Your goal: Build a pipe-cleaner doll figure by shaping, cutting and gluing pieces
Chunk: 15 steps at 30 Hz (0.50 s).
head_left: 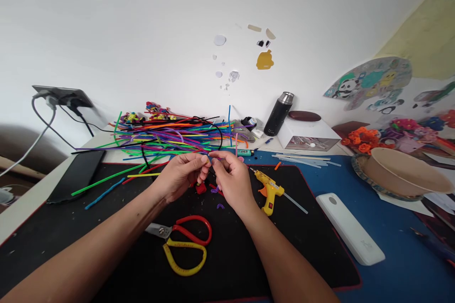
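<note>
Centrally, 2 curled hands [234, 180] (fuzzy stems [170, 136] behind).

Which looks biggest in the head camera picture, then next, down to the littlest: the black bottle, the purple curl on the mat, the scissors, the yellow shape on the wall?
1. Scissors, though they're nearer the camera
2. Black bottle
3. Yellow shape
4. Purple curl, tiny

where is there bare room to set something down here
Bare: the black mat below the glue gun, between right forearm and power bank; the blue table between power bank and bowl. Crowded: the back, with its heap of pipe cleaners, and around the left hand and right hand, where bits lie.
</note>
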### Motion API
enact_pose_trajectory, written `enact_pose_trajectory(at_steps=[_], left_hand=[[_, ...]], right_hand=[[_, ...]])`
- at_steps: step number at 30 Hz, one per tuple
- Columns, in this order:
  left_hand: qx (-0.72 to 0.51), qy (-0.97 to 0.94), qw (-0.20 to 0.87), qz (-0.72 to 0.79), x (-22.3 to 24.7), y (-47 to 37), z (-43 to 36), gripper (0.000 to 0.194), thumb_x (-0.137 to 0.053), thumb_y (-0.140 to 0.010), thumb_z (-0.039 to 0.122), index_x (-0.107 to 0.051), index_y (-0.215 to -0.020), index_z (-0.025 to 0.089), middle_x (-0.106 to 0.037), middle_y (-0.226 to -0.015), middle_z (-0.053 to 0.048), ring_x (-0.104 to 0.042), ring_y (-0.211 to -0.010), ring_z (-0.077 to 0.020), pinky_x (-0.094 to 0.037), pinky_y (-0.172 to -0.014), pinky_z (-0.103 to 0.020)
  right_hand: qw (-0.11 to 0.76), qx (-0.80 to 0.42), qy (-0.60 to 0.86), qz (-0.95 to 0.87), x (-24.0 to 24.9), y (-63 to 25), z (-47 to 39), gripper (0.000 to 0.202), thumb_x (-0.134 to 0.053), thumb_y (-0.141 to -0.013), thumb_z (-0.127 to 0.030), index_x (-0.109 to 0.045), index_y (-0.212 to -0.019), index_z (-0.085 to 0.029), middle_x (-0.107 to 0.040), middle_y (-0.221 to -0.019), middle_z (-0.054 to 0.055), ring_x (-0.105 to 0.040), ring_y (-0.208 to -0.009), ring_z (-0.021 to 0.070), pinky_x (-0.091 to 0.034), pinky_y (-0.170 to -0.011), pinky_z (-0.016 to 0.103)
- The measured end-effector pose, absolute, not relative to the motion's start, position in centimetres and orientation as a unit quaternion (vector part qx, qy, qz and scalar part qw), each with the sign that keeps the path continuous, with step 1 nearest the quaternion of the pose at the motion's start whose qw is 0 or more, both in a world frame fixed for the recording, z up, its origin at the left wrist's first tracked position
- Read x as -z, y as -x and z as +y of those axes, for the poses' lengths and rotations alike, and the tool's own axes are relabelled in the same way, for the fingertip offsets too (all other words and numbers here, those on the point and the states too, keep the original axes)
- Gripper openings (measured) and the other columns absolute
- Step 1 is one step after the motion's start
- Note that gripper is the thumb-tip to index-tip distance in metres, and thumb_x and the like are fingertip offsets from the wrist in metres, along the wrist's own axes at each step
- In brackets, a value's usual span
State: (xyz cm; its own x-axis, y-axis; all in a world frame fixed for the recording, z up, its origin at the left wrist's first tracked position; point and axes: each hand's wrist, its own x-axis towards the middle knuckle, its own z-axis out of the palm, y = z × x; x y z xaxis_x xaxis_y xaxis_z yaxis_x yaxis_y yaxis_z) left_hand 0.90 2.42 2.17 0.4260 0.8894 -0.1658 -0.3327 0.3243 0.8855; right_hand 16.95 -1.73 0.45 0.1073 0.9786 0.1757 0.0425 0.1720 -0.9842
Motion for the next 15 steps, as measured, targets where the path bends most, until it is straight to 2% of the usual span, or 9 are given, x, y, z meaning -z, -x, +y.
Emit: enact_pose_trajectory(at_steps=[8, 15], left_hand=[[-0.405, -0.410, 0.737, 0.353, -2.12, -1.09, 2.17, 0.045, -0.107, -0.057, 0.047, -0.082, -0.071, 0.012, -0.072, -0.062, -0.003, -0.061, -0.051, -0.0087, -0.047, -0.048, -0.018], [-0.406, -0.397, 0.742, 0.357, -2.11, -1.29, 2.26, 0.046, -0.108, -0.052, 0.046, -0.082, -0.070, 0.012, -0.073, -0.062, -0.003, -0.061, -0.051, -0.0095, -0.046, -0.048, -0.018]], right_hand=[[0.560, -0.440, 0.483, -0.510, -0.56, -16.91, -1.70, 0.029, -0.066, -0.097, -0.041, -0.075, -0.113, -0.019, -0.053, -0.056, -0.008, -0.044, -0.043, 0.0113, -0.036, -0.046, 0.025], [0.562, -0.445, 0.479, -0.507, -0.43, -16.90, -1.73, 0.028, -0.066, -0.097, -0.038, -0.075, -0.115, -0.018, -0.053, -0.056, -0.007, -0.044, -0.043, 0.0108, -0.037, -0.047, 0.025]])
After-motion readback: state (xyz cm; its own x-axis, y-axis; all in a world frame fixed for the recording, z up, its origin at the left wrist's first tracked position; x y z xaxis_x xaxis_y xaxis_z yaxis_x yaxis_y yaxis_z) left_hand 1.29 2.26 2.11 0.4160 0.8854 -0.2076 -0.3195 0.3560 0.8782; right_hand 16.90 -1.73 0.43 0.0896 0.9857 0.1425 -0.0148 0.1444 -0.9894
